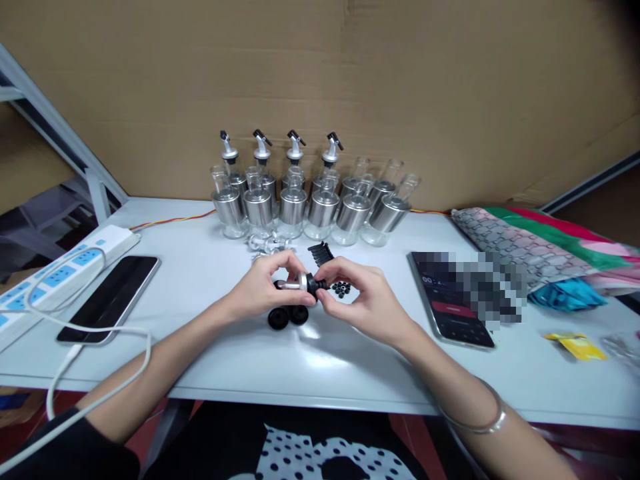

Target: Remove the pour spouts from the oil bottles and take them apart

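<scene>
Between my hands, just above the table, lies a silver bottle pourer spout (302,281) on its side, its black ribbed stopper pointing right. My left hand (265,283) grips the silver end. The fingertips of my right hand (353,288) pinch the black stopper. Below my left fingers sit black round caps (278,318). Behind my hands are loose silver spout parts (270,244), a group of black levers (320,253) and a cluster of small black rings (342,289).
Glass bottles with steel sleeves (293,207) stand at the back, several topped with pourers (295,148). Left are a power strip (65,273), a phone (110,299) and a white cable (100,328). Right are another phone (453,313), a yellow packet (577,347) and patterned fabric (520,243).
</scene>
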Available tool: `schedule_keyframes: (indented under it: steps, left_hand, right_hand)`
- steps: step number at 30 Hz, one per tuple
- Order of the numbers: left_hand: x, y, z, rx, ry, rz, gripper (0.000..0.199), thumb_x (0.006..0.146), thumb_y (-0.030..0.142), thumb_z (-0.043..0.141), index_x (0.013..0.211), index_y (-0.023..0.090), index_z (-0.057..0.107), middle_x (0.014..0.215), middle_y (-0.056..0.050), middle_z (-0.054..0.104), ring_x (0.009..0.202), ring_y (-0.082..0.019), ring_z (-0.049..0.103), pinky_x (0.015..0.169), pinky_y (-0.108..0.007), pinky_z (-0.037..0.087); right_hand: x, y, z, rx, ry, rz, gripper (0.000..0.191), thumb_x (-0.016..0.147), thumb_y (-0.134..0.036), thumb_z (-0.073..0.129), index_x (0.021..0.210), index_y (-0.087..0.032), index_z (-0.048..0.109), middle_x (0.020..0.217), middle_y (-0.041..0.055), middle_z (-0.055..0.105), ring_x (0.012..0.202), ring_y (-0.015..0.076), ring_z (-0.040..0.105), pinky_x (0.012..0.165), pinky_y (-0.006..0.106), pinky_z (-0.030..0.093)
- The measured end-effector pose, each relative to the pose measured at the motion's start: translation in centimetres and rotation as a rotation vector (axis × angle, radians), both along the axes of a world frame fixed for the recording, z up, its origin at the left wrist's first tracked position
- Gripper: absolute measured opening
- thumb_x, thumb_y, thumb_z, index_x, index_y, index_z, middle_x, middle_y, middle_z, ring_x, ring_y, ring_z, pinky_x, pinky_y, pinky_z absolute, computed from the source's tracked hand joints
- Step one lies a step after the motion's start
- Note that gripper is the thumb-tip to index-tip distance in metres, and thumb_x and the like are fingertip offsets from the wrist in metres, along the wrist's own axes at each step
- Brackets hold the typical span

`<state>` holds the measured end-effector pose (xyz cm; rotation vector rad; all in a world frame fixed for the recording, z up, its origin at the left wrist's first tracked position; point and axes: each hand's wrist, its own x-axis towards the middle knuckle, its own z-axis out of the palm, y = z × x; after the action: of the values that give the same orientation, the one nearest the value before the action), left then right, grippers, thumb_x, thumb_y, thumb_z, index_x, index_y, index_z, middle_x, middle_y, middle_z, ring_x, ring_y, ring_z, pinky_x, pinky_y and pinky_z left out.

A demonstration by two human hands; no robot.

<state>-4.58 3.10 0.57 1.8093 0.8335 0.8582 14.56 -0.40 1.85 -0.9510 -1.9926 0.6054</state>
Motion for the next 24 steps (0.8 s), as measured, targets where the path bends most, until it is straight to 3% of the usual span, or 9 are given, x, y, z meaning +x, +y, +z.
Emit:
schedule_keyframes:
  steps: [24]
  left_hand:
    - [-0.02,-0.07,0.12,0.011,0.053,0.012,0.034,0.063,0.040,0.076,0.071,0.017,0.052,0.067,0.004,0.048,0.065,-0.011,0.046,0.058,-0.022,0.034]
  right_hand:
    - [0.01,0.05,-0.02,-0.065,-0.007,0.016,0.008,0.076,-0.015,0.056,0.083,-0.018,0.057,0.070,-0.0013,0.063,0.062,0.0095,0.057,0.060,0.021,0.047]
